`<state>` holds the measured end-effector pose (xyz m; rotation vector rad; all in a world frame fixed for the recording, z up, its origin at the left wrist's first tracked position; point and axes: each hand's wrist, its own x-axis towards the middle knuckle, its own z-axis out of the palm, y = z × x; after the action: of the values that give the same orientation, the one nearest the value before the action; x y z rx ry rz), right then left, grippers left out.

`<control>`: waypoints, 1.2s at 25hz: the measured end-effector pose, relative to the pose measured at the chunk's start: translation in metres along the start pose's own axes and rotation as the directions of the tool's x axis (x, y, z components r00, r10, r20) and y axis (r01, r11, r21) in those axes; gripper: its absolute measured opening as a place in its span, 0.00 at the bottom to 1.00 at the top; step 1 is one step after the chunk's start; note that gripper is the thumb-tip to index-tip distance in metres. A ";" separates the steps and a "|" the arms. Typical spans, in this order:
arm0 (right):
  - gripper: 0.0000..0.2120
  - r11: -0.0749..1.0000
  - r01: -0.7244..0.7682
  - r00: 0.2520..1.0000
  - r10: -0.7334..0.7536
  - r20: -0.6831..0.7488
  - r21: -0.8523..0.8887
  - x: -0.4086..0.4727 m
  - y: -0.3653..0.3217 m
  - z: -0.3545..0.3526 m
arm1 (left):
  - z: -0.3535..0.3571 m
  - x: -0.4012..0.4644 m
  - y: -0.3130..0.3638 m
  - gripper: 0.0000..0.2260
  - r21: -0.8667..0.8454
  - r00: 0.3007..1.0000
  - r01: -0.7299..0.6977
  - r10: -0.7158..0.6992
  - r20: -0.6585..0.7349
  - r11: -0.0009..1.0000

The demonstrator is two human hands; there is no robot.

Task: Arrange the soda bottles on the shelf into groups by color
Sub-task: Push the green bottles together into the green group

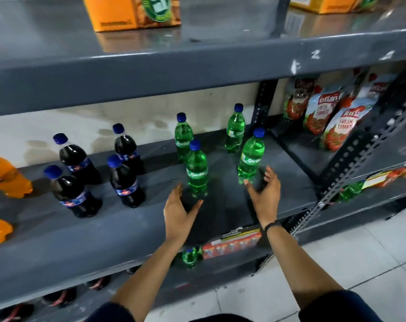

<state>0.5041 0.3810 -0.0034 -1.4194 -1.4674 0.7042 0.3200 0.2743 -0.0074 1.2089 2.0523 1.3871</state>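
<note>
On the grey shelf (132,231) several green soda bottles with blue caps stand at the right; the front two are one (196,169) by my left hand and one (251,156) by my right hand. Several dark cola bottles (125,182) stand upright in a cluster left of centre. Two orange bottles (8,176) sit at the far left, partly cut off. My left hand (178,211) is open just below the front green bottle, not touching it. My right hand (265,191) is open beside the right front green bottle, fingers apart, holding nothing.
Tomato sauce pouches (332,117) fill the neighbouring bay at the right, past a perforated upright post (264,101). Orange cartons (132,12) sit on the shelf above. A lower shelf holds a green bottle (189,256), a red pack (232,244) and dark bottles. White floor tiles lie at bottom right.
</note>
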 end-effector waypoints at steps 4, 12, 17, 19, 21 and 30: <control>0.42 0.998 0.038 0.976 -0.028 0.215 -0.043 0.034 0.010 -0.010 | 0.032 0.021 0.014 0.30 -0.021 0.997 0.000 -0.002 -0.083 1.000; 0.29 0.974 0.184 0.958 -0.147 0.246 -0.134 0.049 0.015 -0.006 | 0.045 0.023 0.013 0.24 0.032 0.976 0.010 -0.003 -0.219 0.999; 0.29 0.968 0.204 0.955 -0.165 0.246 -0.143 0.049 0.018 -0.005 | 0.046 0.023 0.013 0.24 0.057 0.973 0.010 0.004 -0.233 0.998; 0.28 0.968 0.211 0.955 -0.173 0.241 -0.139 0.049 0.017 -0.005 | 0.046 0.023 0.015 0.24 0.061 0.973 0.015 0.000 -0.231 0.998; 0.28 0.965 0.221 0.954 -0.183 0.236 -0.143 0.049 0.016 -0.007 | 0.046 0.023 0.016 0.25 0.068 0.973 0.025 -0.009 -0.231 0.997; 0.39 0.986 0.148 0.964 -0.127 0.233 -0.072 0.036 0.014 -0.017 | 0.035 0.013 0.019 0.31 0.050 0.986 0.041 -0.032 -0.164 0.998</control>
<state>0.5294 0.4149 -0.0012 -1.3209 -1.7779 0.7406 0.3455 0.3074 -0.0042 1.1049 2.2238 1.4666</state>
